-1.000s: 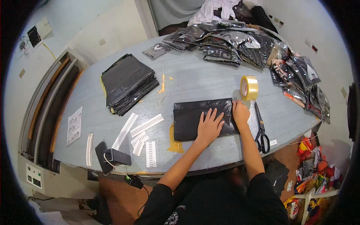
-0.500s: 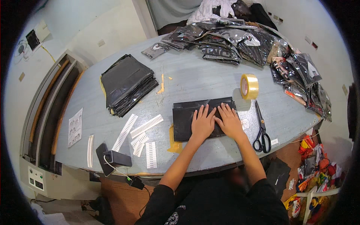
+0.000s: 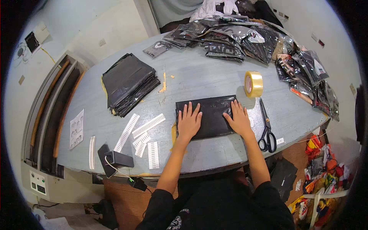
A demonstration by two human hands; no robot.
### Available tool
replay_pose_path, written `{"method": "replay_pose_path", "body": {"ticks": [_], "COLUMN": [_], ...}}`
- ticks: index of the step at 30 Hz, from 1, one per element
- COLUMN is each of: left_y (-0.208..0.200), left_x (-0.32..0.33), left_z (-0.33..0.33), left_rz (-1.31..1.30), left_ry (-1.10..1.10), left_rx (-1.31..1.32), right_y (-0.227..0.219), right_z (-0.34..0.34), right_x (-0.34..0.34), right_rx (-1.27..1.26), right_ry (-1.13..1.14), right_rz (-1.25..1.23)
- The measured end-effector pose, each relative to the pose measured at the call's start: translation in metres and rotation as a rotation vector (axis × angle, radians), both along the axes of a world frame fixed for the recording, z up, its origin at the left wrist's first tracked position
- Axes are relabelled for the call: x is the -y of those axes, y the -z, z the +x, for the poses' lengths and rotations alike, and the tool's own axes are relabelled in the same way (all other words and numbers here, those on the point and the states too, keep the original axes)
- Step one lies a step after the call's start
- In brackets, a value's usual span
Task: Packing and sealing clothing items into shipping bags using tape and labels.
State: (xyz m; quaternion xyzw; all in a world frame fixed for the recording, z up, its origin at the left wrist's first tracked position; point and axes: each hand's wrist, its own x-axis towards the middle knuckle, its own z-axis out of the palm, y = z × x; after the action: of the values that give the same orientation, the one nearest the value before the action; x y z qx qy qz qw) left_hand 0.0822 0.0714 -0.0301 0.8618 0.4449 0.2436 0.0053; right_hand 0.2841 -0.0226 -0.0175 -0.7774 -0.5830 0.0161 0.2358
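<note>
blk plastic pkg (image 3: 212,116) | flat, glossy | table front-centre | under both palms, pressed

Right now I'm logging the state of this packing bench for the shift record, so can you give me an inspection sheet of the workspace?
Surface: grey table, worn, with yellowish marks near the middle.
Job's things: flat black plastic package lying at the front edge.
Clutter: stack of black bags, tape roll standing on edge, scissors, white label strips, heap of bagged goods at the far side.
Hands: left hand and right hand pressed flat on the package, fingers spread.
Cables: one running from a small black device over the table edge.
Surroundings: pale walls, packets on the floor at right.
</note>
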Motion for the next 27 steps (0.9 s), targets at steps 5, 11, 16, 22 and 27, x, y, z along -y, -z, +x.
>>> {"method": "replay_pose_path", "body": {"ticks": [5, 11, 16, 22, 27], "left_y": [-0.01, 0.004, 0.006, 0.0, 0.0], "left_x": [-0.008, -0.023, -0.025, -0.024, -0.031], "left_z": [-0.017, -0.034, -0.036, -0.049, -0.046], "left_rz": [-0.231, -0.21, -0.019, 0.057, 0.089], "left_ry": [-0.029, -0.127, -0.123, -0.079, -0.093], "left_rx": [-0.021, -0.007, 0.143, 0.29, 0.339], "right_y": [0.004, 0.004, 0.012, -0.012, -0.014], "right_z": [0.01, 0.009, 0.012, -0.005, 0.007], "right_x": [0.001, -0.003, -0.004, 0.07, 0.159], "right_rx": [-0.005, -0.01, 0.003, 0.196, 0.119], "right_ry": [0.034, 0.07, 0.134, 0.154, 0.363], "right_rz": [-0.024, -0.049, 0.038, 0.395, 0.272]}}
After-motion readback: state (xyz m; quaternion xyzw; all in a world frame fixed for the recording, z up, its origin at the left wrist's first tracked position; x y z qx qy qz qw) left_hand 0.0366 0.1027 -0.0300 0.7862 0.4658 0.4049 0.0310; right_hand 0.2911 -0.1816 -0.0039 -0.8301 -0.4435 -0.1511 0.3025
